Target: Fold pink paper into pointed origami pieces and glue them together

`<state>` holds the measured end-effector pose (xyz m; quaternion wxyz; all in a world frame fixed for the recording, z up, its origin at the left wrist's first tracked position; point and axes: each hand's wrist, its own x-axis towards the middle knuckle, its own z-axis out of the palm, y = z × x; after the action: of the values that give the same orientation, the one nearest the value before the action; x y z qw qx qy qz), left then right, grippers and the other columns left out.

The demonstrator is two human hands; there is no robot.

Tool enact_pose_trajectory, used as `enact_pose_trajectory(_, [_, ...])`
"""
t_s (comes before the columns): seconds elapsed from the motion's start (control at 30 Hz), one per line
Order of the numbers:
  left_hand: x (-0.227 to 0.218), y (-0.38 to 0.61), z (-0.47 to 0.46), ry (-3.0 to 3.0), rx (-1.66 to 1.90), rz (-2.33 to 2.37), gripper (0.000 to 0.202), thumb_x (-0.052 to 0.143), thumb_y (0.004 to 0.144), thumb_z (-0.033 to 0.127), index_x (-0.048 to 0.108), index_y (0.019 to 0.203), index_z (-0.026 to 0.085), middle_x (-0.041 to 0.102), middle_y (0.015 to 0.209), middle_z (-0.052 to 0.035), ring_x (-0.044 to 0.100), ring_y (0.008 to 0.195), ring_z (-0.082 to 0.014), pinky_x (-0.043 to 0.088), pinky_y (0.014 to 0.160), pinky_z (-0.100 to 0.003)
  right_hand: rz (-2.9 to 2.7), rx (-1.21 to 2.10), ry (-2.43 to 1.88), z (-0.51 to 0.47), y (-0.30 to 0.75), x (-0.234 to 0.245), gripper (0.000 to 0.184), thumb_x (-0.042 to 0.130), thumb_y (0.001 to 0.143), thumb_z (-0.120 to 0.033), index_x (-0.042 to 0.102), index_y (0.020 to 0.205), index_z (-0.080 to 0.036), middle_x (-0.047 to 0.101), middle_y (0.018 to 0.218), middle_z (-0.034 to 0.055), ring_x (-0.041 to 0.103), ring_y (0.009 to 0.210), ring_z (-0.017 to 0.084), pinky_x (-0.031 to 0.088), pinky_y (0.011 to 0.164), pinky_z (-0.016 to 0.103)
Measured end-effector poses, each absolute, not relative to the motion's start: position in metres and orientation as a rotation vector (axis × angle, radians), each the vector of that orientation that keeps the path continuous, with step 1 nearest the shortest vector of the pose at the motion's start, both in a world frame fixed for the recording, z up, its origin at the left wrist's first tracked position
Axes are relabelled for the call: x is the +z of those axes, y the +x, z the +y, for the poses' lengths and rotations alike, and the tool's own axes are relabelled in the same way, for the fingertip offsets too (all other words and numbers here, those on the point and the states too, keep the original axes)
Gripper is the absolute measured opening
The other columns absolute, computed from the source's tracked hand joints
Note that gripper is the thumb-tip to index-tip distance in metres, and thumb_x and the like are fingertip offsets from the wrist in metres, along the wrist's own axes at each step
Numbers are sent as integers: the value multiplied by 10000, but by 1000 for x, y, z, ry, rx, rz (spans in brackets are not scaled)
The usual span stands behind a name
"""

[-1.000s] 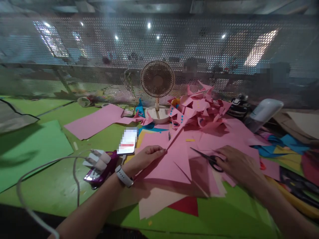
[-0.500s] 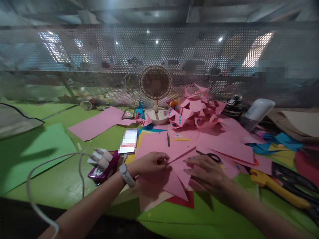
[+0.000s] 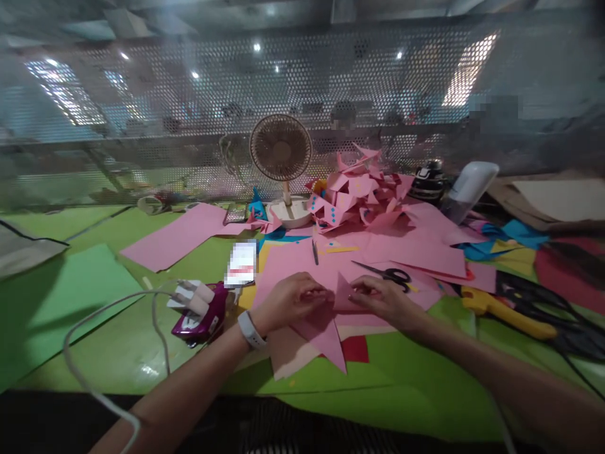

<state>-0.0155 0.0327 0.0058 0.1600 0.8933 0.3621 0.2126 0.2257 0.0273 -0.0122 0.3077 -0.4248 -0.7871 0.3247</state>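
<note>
The left hand (image 3: pixel 288 302) and right hand (image 3: pixel 382 299) both pinch a pink paper piece (image 3: pixel 343 295), fingers closed on its raised fold, low over the desk (image 3: pixel 416 378). The thin paper could crease crooked or tear if the two grips pull unevenly, and the loose sheets beneath may slide. Scissors (image 3: pixel 390 275) lie just beyond the right hand. A fan (image 3: pixel 280 148) and a heap of folded pink pieces (image 3: pixel 359 195) stand farther back.
</note>
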Motion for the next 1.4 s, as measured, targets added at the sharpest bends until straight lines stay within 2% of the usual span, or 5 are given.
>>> enact_pose_trajectory(0.13, [4, -18, 31, 2625, 563, 951, 244, 496, 868, 249, 619, 1077, 224, 607, 889, -48, 564, 843, -147, 477, 743, -278, -2024, 812, -1129, 34, 225, -11, 250, 484, 857, -385, 628, 831, -183, 633, 811, 26, 556, 750, 155, 413, 652, 252])
enact_pose_trajectory(0.47, [-5, -15, 33, 2853, 464, 1095, 277, 449, 830, 78, 625, 1010, 193, 606, 880, -47, 548, 844, -162, 470, 733, -293, -2104, 1056, -1032, 41, 225, 7, 256, 508, 827, -387, 638, 767, -174, 598, 701, 7, 517, 674, 139, 387, 624, 252])
enact_pose_trajectory(0.77, [-1, -12, 32, 2887, 356, 1243, 192, 442, 869, 145, 631, 900, 155, 595, 857, -63, 531, 841, -180, 460, 750, -315, -1800, 1145, -1180, 42, 216, -16, 319, 595, 760, -372, 591, 1002, -165, 585, 696, -5, 530, 636, 129, 406, 571, 242])
enact_pose_trajectory(0.97, [-6, -14, 34, 2789, 506, 1260, 227, 411, 902, 196, 626, 975, 194, 593, 864, -48, 531, 860, -166, 454, 754, -295, -1964, 1009, -1187, 35, 213, -31, 172, 544, 802, -312, 652, 833, -181, 669, 826, 33, 588, 767, 158, 437, 696, 274])
enact_pose_trajectory(1.4, [-4, -12, 30, 2798, 485, 1250, 263, 362, 924, 219, 620, 949, 173, 584, 859, -60, 527, 845, -173, 458, 717, -317, -2057, 975, -1350, 30, 210, -22, 157, 542, 743, -225, 684, 797, -184, 688, 746, 31, 599, 668, 153, 437, 623, 267])
